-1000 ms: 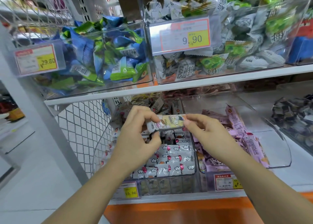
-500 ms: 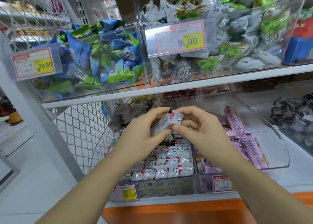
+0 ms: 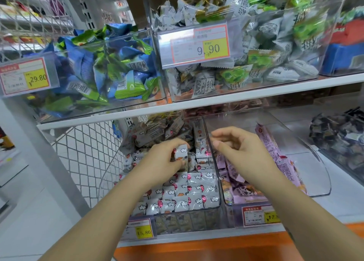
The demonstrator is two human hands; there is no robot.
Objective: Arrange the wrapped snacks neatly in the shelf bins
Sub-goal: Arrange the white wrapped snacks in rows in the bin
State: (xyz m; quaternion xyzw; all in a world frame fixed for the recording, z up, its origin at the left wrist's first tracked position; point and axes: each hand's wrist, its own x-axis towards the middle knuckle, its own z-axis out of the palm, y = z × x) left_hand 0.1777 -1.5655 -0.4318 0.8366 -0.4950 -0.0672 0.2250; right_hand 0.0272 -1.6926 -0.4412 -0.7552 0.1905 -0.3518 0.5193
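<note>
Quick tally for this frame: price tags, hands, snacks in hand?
price tags: 4
hands: 2, left hand and right hand
held snack: 1, in the left hand's fingers
Total: 7

I am looking into a shop, at its loose-snack section. White shelves (image 3: 197,103) carry rows of clear plastic bins (image 3: 315,172) heaped with wrapped snacks (image 3: 187,193), sorted by kind: blue and green packets (image 3: 110,67) in one, grey and green packets (image 3: 266,44) in the next. The bin fronts wear printed price tags (image 3: 194,45), red-bordered with yellow panels, reading 29.80, 9.90 and 15.80. A white wire mesh panel (image 3: 84,154) closes the end of the rack, and more stocked racks (image 3: 29,8) show blurred beyond it.
</note>
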